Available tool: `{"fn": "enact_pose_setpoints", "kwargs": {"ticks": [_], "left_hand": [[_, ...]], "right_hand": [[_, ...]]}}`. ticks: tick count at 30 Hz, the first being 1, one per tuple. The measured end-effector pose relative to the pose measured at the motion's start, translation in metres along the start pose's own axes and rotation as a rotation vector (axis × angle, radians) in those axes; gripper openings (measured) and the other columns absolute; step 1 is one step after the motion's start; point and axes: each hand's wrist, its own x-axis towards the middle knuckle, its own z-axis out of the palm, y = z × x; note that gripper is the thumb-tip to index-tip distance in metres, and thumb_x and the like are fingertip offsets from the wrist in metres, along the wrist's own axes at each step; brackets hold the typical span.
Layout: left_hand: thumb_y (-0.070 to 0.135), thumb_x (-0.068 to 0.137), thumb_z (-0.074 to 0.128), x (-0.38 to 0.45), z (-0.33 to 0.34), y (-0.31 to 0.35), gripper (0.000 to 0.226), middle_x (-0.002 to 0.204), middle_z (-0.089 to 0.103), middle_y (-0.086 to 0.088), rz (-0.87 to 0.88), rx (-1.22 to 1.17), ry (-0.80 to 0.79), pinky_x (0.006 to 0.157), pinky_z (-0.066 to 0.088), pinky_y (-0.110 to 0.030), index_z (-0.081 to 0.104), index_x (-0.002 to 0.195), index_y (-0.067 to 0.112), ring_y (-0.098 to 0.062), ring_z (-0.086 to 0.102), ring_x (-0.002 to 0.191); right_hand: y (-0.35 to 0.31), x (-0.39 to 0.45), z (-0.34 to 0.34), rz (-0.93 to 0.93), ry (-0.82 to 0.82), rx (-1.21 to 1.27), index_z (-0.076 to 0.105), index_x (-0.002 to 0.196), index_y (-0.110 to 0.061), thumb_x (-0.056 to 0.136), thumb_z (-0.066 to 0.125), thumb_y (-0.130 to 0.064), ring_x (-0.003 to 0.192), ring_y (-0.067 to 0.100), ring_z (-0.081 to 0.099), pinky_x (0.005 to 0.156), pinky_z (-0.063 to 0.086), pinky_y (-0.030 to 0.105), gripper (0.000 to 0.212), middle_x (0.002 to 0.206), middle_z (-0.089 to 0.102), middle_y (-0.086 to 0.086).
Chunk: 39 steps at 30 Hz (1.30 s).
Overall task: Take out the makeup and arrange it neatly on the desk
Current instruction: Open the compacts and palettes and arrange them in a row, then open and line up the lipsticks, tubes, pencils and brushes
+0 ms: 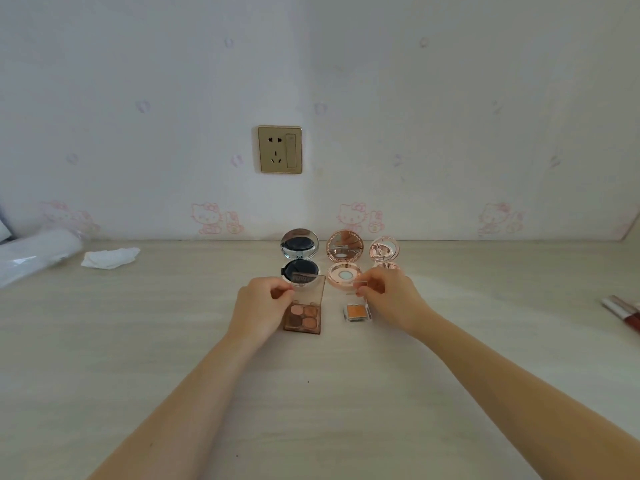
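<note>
Left hand (265, 299) pinches clear lid of brown square four-pan eyeshadow palette (304, 315); right hand (388, 289) pinches clear lid of small orange single-pan compact (356, 311). Risk: light compact tips or skids mid-surface under lid pull.

A home, likely a bedroom dressing spot: a pale wood-grain desk (138, 341) pushed against a wall papered with pink cartoon-cat wallpaper (207, 218) (faded towards the top). Above the desk's back edge sits a gold wall socket (280, 149); open makeup compacts (344, 251) stand just below it.
</note>
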Motion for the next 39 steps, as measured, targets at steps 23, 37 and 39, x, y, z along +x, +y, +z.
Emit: {"fn": "enact_pose_setpoints", "kwargs": {"ticks": [23,37,39], "left_hand": [[0.01,0.086,0.059,-0.017,-0.008,0.01,0.042,0.12,0.058,-0.004,0.039,0.088,0.08,0.088,0.045,-0.033,0.052,0.127,0.012,-0.023,0.055,0.107],[0.017,0.089,0.048,-0.075,0.077,0.115,0.044,0.128,0.054,0.003,0.461,0.303,-0.13,0.083,0.048,-0.037,0.049,0.133,0.02,-0.019,0.046,0.119],[0.017,0.091,0.046,-0.084,0.1,0.136,0.043,0.13,0.053,0.004,0.534,0.292,-0.161,0.087,0.047,-0.036,0.048,0.134,0.02,-0.017,0.045,0.122]], "right_hand": [[-0.006,-0.02,-0.017,-0.022,0.04,-0.123,0.063,0.115,-0.015,0.095,0.052,-0.023,0.096,0.014,0.061,0.08,0.045,0.02,0.024,0.107,0.067,0.0],[0.046,-0.11,-0.132,-0.009,-0.006,-0.604,0.044,0.138,-0.024,0.099,0.041,-0.034,0.119,0.022,0.053,0.097,0.047,0.036,0.04,0.135,0.053,0.001],[0.061,-0.128,-0.156,0.009,0.006,-0.647,0.042,0.139,-0.025,0.099,0.04,-0.034,0.121,0.021,0.052,0.098,0.046,0.035,0.041,0.138,0.048,0.002]]}}
